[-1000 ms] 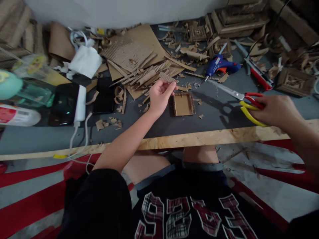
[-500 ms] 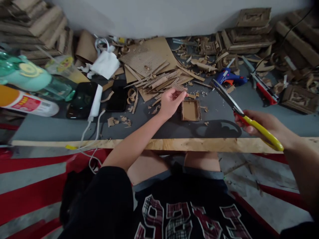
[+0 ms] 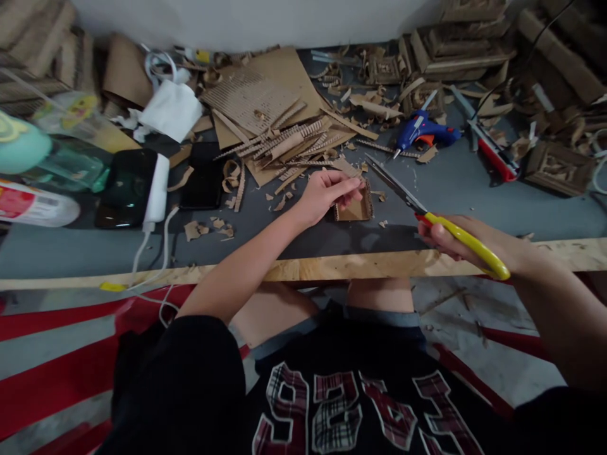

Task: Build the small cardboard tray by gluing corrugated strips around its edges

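My left hand [image 3: 327,193] pinches a small piece of ribbed cardboard [image 3: 346,167], which shows above the fingertips. Under those fingers lies a small square cardboard tray [image 3: 355,212], partly hidden by them. My right hand [image 3: 450,237] is wrapped round the yellow-handled scissors [image 3: 467,245]. Their blades point up and left, with the tips a little to the right of my left fingertips.
Cardboard strips [image 3: 289,142] lie on flat sheets behind my left hand. A blue glue gun [image 3: 422,134] and a red cutter [image 3: 496,161] are at the back right. Phones, cables and bottles stand left; stacked cardboard frames [image 3: 455,54] rise behind.
The view has shifted, so the table items appear further left. My left hand has come over the small tray and now covers part of it. The scissors have moved closer to my left hand.
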Demonstrator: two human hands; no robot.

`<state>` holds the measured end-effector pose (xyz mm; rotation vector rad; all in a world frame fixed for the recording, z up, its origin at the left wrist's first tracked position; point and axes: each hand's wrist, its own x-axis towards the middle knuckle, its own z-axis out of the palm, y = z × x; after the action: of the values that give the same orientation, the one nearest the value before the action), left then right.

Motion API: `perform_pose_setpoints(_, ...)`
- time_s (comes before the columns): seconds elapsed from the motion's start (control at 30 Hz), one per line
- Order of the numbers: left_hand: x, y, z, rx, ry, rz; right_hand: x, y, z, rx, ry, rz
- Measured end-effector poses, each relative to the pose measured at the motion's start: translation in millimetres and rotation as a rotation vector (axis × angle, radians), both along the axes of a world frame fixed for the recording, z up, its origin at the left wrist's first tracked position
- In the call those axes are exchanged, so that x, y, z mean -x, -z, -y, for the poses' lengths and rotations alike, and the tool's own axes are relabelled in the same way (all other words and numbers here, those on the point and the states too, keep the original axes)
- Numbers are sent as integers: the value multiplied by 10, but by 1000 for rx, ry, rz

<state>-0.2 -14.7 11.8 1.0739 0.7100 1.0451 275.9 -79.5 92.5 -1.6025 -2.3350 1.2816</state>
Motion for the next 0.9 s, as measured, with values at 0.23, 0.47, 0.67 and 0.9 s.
perform_pose_setpoints(0.23,13,-4,-5,-44,-60,-14,344,-38,-95,10,-146,-40)
perform_pose_setpoints(0.47,38,-8,-69,-15,-164,-147,417,-38,-101,-5,-102,37)
perform_pose_setpoints(0.67,17,1,-46,-45,-144,-150,441,-38,-75,-19,-128,68)
perform_pose_setpoints(0.9,22,26,-44,-34,-115,-149,364,-18,-82,-5,-148,-26)
